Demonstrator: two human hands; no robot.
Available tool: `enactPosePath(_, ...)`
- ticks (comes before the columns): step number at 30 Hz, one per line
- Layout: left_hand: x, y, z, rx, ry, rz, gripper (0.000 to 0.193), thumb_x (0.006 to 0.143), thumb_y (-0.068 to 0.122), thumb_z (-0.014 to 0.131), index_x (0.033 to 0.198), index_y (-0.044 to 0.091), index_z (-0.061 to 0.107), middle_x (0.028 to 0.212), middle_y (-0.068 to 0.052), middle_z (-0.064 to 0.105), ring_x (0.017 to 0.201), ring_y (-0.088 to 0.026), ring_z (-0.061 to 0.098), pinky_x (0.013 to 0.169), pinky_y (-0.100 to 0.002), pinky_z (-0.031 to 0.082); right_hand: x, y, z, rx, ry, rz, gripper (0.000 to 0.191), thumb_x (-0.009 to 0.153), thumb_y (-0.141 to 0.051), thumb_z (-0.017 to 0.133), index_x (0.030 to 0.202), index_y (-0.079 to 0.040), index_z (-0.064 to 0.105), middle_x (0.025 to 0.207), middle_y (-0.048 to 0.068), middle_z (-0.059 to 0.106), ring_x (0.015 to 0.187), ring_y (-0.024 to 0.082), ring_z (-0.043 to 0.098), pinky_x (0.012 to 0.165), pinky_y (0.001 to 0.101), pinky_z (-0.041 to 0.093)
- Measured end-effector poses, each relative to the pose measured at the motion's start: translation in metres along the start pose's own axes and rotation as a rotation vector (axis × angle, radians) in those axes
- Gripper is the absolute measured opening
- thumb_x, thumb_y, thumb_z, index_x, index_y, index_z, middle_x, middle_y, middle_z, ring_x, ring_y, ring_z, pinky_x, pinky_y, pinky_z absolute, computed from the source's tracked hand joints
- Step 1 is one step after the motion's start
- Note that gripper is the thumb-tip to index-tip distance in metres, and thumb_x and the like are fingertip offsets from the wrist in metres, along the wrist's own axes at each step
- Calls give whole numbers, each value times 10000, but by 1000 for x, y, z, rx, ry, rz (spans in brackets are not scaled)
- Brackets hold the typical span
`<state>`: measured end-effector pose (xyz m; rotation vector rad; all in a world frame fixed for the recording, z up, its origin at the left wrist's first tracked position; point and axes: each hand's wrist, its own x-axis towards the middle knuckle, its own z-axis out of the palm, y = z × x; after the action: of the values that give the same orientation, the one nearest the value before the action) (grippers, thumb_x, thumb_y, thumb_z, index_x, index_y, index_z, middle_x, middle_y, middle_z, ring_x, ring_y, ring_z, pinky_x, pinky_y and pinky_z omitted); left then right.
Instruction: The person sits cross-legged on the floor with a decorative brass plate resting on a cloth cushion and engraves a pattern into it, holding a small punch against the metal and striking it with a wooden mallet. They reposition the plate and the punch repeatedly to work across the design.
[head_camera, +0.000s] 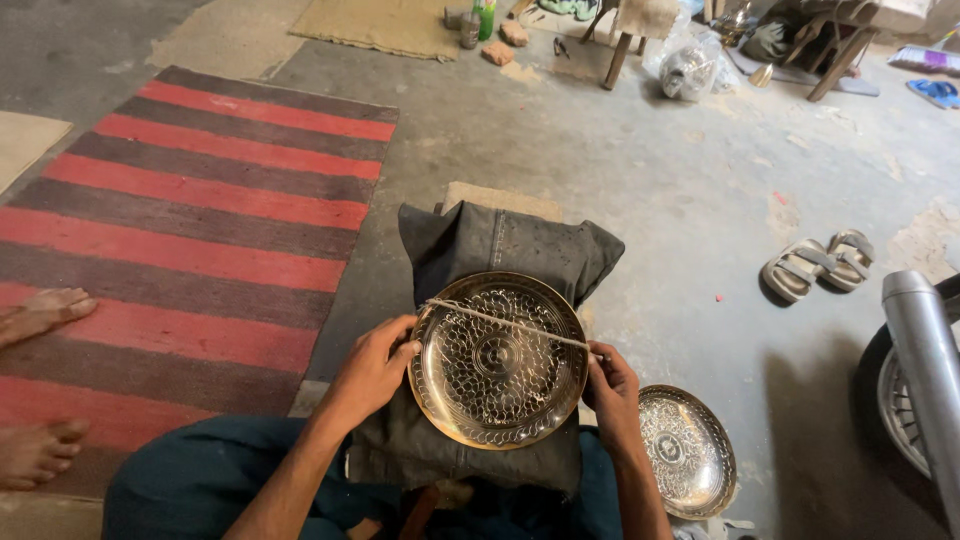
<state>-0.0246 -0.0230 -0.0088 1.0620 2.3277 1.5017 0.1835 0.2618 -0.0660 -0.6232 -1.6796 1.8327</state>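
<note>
A: Item, engraved brass plate (498, 360): location?
B: On dark cloth pad (500, 250) over lap. Left hand (375, 365) curled, grip pinching its rim; right hand (612, 385) pinching a taut string (510, 320) across it.
A: Adjacent?
B: Second plate (688, 450), on floor, right.

Bare grey concrete floor (620, 170), dusty and patched. Spread across the left side, a red-and-dark striped rug (200, 220); farther back, a tan mat (385, 25). At right, a pair of grey sandals (815, 265); nearer, a second embossed metal plate (688, 450), flat on the concrete.
</note>
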Motion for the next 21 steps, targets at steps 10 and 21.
enactPosePath(10,-40,17,20,199,249,-43,559,919,348,692,1360,40,539,1212,-188,577,1163,-352,549,966,-490,443,-1,75,-7,-69,55,243,376,1080,-240,465,1248,37,655,1098,83,720,978,178,652,872,335,515)
enactPosePath(21,-45,31,35,267,95,-225,1273,586,354,925,1590,97,184,1562,-293,281,1397,-496,307,1093,-609,269,-24,77,-7,-633,-78,134,350,957,-199,579,1247,-3,592,1106,153,724,989,231,664,847,387,550)
